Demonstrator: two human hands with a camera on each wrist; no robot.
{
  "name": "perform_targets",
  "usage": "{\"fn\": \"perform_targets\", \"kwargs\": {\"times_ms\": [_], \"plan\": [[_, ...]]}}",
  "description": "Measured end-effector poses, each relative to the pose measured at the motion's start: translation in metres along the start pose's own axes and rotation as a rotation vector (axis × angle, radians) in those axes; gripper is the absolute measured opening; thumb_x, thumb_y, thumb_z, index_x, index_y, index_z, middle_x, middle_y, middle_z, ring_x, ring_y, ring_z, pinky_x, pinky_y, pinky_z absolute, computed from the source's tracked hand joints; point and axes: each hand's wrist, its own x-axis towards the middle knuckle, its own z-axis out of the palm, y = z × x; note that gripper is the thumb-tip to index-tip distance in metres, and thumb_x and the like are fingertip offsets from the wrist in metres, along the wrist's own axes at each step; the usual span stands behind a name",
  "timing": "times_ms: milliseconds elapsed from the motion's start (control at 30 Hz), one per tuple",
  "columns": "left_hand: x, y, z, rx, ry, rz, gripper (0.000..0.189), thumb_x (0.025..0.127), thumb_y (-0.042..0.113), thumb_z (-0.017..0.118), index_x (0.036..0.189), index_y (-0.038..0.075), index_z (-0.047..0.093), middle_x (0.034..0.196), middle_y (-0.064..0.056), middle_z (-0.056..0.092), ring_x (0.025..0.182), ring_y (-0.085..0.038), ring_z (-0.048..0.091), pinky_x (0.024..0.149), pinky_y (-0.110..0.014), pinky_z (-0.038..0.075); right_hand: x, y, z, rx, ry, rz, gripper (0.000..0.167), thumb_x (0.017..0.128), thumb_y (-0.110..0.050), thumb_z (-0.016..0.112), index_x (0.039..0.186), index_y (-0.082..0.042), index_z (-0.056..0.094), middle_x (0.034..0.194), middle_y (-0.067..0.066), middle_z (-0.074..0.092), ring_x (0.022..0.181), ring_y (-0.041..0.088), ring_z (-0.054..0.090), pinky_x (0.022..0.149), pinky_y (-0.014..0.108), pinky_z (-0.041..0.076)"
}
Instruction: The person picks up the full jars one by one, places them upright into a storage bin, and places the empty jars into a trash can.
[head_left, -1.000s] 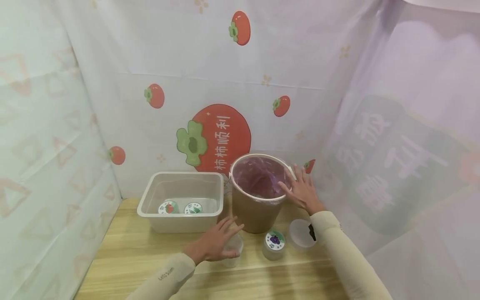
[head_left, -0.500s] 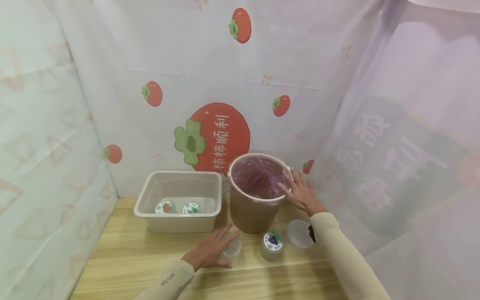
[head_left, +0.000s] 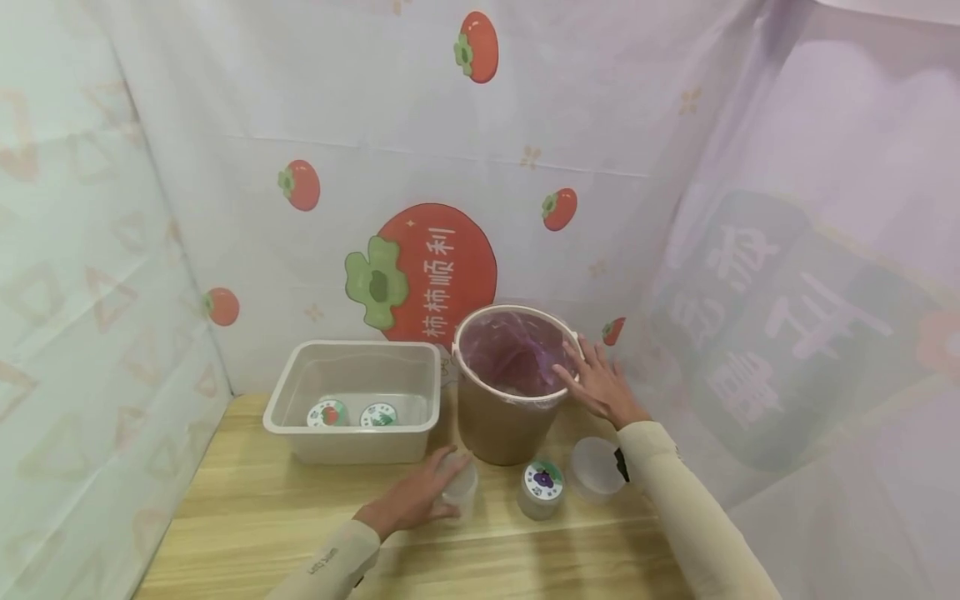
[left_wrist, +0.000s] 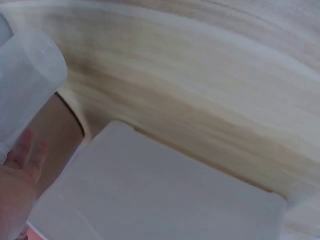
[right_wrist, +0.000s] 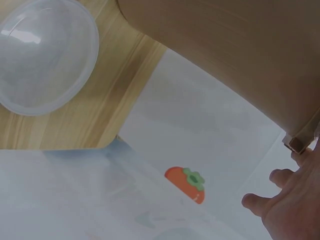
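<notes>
In the head view, my left hand [head_left: 416, 496] is around a translucent plastic jar [head_left: 463, 482], fingers at its back and thumb at its front. The left wrist view shows that jar [left_wrist: 25, 75] large beside the fingers [left_wrist: 35, 160]. My right hand [head_left: 600, 387] lies with spread, mostly straight fingers at the right rim of a brown bucket [head_left: 498, 425] lined with a purple bag. In the right wrist view, its fingertips [right_wrist: 255, 201] are close to the bucket's handle joint [right_wrist: 296, 142]. A jar with a purple picture on its lid [head_left: 542, 483] stands between the hands.
A beige plastic tub [head_left: 356, 446] holds two jars with round picture labels [head_left: 326, 414]. A clear round lid-like container [head_left: 596, 467] is by the right forearm. Everything rests on a wood-grain table [head_left: 217, 517] between fabric walls.
My left hand has moved from over the translucent jar to its left side, its fingers and thumb closing in around it. The right hand stays at the bucket's rim.
</notes>
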Motion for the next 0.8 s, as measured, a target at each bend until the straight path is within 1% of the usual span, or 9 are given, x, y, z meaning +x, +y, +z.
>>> {"fn": "perform_targets", "kwargs": {"times_ms": [67,100,200,300,433,533,633,733,800], "plan": [[0.002,0.0,-0.009,-0.024,-0.001,0.008,0.098,0.092,0.038,0.087,0.17,0.009,0.034,0.164,-0.031,0.042,0.137,-0.047,0.062,0.107,-0.057,0.061,0.0,-0.001,0.0,0.008,-0.003,0.0,0.083,0.111,-0.071,0.03,0.176,-0.019,0.023,0.185,0.016,0.004,0.168,0.054,0.001,0.127,0.085,0.007],[0.002,-0.001,-0.014,-0.026,-0.004,0.01,0.099,0.092,0.039,0.086,0.171,0.01,0.032,0.164,-0.031,0.041,0.137,-0.046,0.061,0.106,-0.056,0.061,0.0,-0.002,-0.001,0.01,-0.004,0.004,0.084,0.111,-0.072,0.03,0.176,-0.019,0.024,0.185,0.016,0.004,0.168,0.053,0.0,0.127,0.084,0.007],[0.005,-0.001,-0.028,-0.024,0.006,0.017,0.1,0.092,0.041,0.086,0.171,0.01,0.032,0.164,-0.031,0.042,0.133,-0.045,0.064,0.099,-0.053,0.065,0.0,-0.003,-0.001,0.017,-0.007,0.005,0.085,0.11,-0.073,0.03,0.175,-0.019,0.024,0.185,0.017,0.003,0.167,0.055,0.001,0.127,0.085,0.007],[0.01,-0.001,-0.044,-0.008,0.028,0.02,0.101,0.091,0.044,0.087,0.171,0.011,0.034,0.163,-0.031,0.043,0.13,-0.045,0.066,0.096,-0.053,0.065,0.0,-0.004,-0.002,0.021,-0.003,0.004,0.086,0.109,-0.074,0.028,0.175,-0.018,0.024,0.185,0.017,0.003,0.167,0.056,0.003,0.127,0.085,0.008],[0.018,-0.001,-0.068,-0.001,0.047,0.032,0.1,0.092,0.042,0.087,0.171,0.011,0.034,0.166,-0.03,0.042,0.14,-0.047,0.06,0.108,-0.058,0.06,0.0,-0.005,-0.004,0.03,0.007,-0.001,0.085,0.11,-0.072,0.029,0.175,-0.018,0.026,0.184,0.019,0.005,0.166,0.057,0.006,0.126,0.085,0.009],[0.023,0.0,-0.087,-0.001,0.056,0.024,0.099,0.092,0.042,0.087,0.171,0.011,0.035,0.168,-0.027,0.04,0.146,-0.047,0.055,0.112,-0.059,0.056,0.0,-0.005,-0.005,0.023,0.004,-0.005,0.082,0.111,-0.07,0.03,0.175,-0.017,0.027,0.184,0.019,0.007,0.166,0.057,0.007,0.127,0.084,0.011],[0.027,0.002,-0.106,0.007,0.071,0.007,0.099,0.091,0.043,0.087,0.17,0.012,0.037,0.169,-0.025,0.04,0.147,-0.046,0.054,0.112,-0.06,0.056,0.0,-0.005,-0.004,0.013,-0.002,-0.008,0.081,0.112,-0.068,0.03,0.175,-0.017,0.026,0.184,0.019,0.007,0.166,0.056,0.008,0.128,0.083,0.012],[0.031,0.005,-0.125,0.012,0.09,0.004,0.099,0.091,0.044,0.088,0.17,0.013,0.037,0.169,-0.023,0.04,0.144,-0.044,0.058,0.109,-0.058,0.059,0.0,-0.004,-0.003,0.018,0.0,-0.01,0.081,0.112,-0.067,0.031,0.175,-0.016,0.027,0.184,0.02,0.007,0.166,0.057,0.007,0.128,0.083,0.011],[0.034,0.006,-0.138,0.004,0.091,-0.004,0.099,0.092,0.045,0.087,0.171,0.015,0.036,0.169,-0.021,0.04,0.142,-0.042,0.059,0.107,-0.057,0.06,0.001,-0.003,-0.002,0.022,0.003,-0.01,0.082,0.112,-0.068,0.031,0.174,-0.016,0.027,0.184,0.02,0.008,0.166,0.057,0.008,0.128,0.082,0.011]]}}
